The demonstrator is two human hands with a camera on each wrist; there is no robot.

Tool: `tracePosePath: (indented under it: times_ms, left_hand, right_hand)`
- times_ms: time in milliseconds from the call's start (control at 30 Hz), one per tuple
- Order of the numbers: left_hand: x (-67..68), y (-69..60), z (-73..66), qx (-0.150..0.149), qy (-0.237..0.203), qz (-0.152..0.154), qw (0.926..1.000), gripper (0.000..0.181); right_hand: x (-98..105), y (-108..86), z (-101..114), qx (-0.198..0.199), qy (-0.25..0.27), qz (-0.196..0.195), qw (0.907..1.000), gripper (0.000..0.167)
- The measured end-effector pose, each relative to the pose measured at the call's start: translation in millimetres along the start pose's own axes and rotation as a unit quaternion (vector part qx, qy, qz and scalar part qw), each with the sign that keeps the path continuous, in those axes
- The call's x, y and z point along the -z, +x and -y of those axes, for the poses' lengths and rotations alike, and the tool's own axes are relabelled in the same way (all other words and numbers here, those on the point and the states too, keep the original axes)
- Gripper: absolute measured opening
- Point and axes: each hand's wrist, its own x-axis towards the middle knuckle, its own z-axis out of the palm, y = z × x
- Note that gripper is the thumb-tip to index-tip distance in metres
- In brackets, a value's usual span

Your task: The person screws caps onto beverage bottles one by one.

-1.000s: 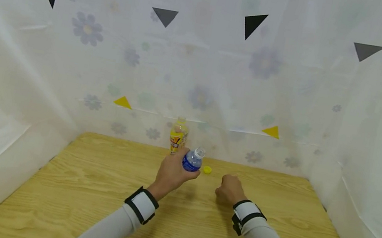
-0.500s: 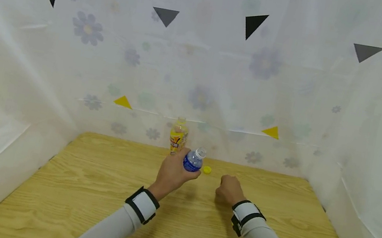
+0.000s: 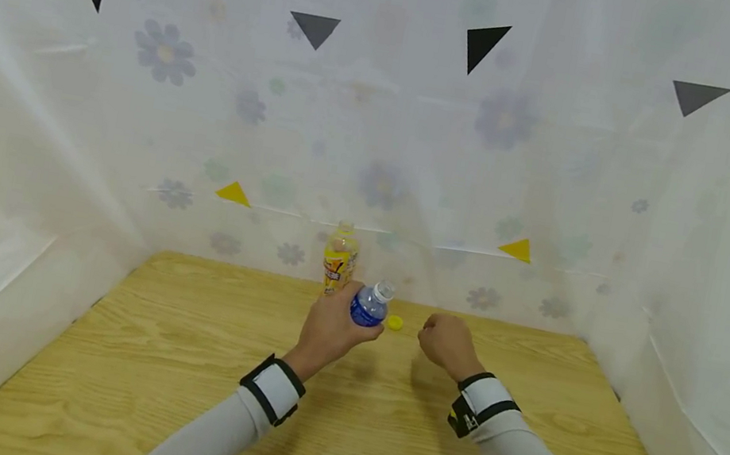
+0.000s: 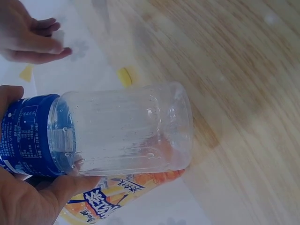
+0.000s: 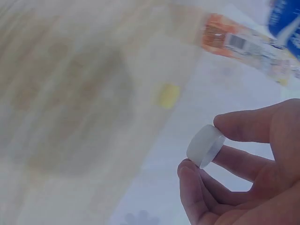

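My left hand [image 3: 330, 332] grips a clear plastic bottle with a blue label [image 3: 368, 307] around the label. The bottle is held above the table with its open mouth up, leaning slightly right; water drops cling inside its clear lower part [image 4: 122, 131] in the left wrist view. To the right, my right hand [image 3: 450, 344] pinches a white bottle cap [image 5: 205, 145] between thumb and fingers, apart from the bottle. Behind the left hand stands an uncapped yellow-labelled drink bottle [image 3: 339, 259], its base hidden. A yellow bottle cap [image 3: 395, 323] lies on the table between the hands.
The wood-grain table [image 3: 180, 382] is enclosed at the back and sides by white flower-patterned sheeting [image 3: 389, 127]. Black, grey and yellow triangles are stuck on the sheeting. Straps with cameras are worn on both wrists.
My right hand has lifted and turned slightly, shifting a little away from me with the white cap. The left hand and its bottle have stayed almost still.
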Motion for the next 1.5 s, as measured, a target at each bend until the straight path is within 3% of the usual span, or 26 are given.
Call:
tracePosePath:
  times_ms: [100, 267, 567, 700, 833, 933, 1033, 1200, 1500]
  left_hand:
    - [-0.4, 0.0, 0.6, 0.001, 0.004, 0.002, 1.0, 0.061]
    - [-0.7, -0.2, 1.7, -0.001, 0.011, 0.003, 0.9999, 0.061]
    - [0.3, -0.8, 0.8, 0.002, 0.006, 0.011, 0.9999, 0.061]
    - [0.8, -1.3, -0.2, 0.006, 0.008, 0.012, 0.9999, 0.062]
    - [1.6, -1.7, -1.5, 0.005, 0.014, 0.011, 0.9998, 0.062]
    - [1.4, -1.6, -1.8, 0.004, 0.016, 0.009, 0.9998, 0.062]
    - [0.9, -1.3, -1.6, 0.003, 0.016, 0.007, 0.9998, 0.062]
    - [-0.4, -0.6, -0.2, -0.001, 0.012, 0.005, 0.9999, 0.061]
    - [-2.6, 0.9, 1.8, -0.005, 0.003, 0.005, 1.0, 0.059]
  right_hand:
    - [8, -3.2, 3, 0.012, 0.014, -0.012, 0.9998, 0.027]
    - [14, -11.6, 7, -0.001, 0.049, -0.005, 0.9988, 0.032]
    - [13, -23.2, 7, -0.018, 0.063, -0.004, 0.9979, 0.013]
    - [11, -25.2, 5, -0.033, 0.074, 0.017, 0.9965, 0.017]
    - [9, -26.7, 3, -0.03, 0.07, 0.041, 0.9963, 0.015]
    - [7, -27.9, 3, -0.02, 0.064, 0.058, 0.996, 0.026]
    - [6, -29.0, 4, -0.015, 0.062, 0.069, 0.9956, 0.025]
    - [4, -31.4, 3, -0.022, 0.059, 0.059, 0.9962, 0.014]
    - [-2, -30.4, -2, -0.023, 0.048, 0.054, 0.9971, 0.016]
